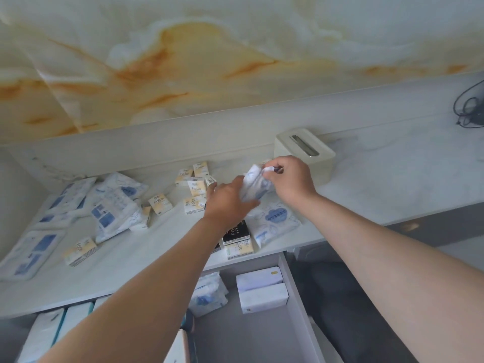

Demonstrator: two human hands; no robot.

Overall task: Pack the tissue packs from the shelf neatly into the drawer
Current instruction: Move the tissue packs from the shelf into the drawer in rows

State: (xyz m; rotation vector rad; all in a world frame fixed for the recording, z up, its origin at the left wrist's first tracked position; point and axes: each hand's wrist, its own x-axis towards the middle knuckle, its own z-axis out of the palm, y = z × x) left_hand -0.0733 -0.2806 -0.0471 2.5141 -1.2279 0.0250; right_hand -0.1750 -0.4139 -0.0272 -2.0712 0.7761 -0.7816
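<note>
Both hands meet over the shelf point(366, 195) on one white-and-blue tissue pack point(254, 185). My left hand point(230, 200) grips its lower side, my right hand point(290, 179) pinches its top edge. Another white-and-blue pack point(275, 224) lies flat just below them. Small yellow "Face" packs point(195, 188) are scattered behind my left hand, and larger blue-printed packs point(115, 205) lie at the left. A black pack point(235, 231) sits under my left wrist. Below, the open drawer point(296, 289) holds white packs point(262, 289) and a soft blue-white pack point(209, 294).
A cream tissue box holder point(306, 150) stands on the shelf right behind my right hand. A black cable point(468, 108) hangs at the far right. Tall white packs point(52, 334) stand in the drawer's left part. A marbled wall rises behind the shelf.
</note>
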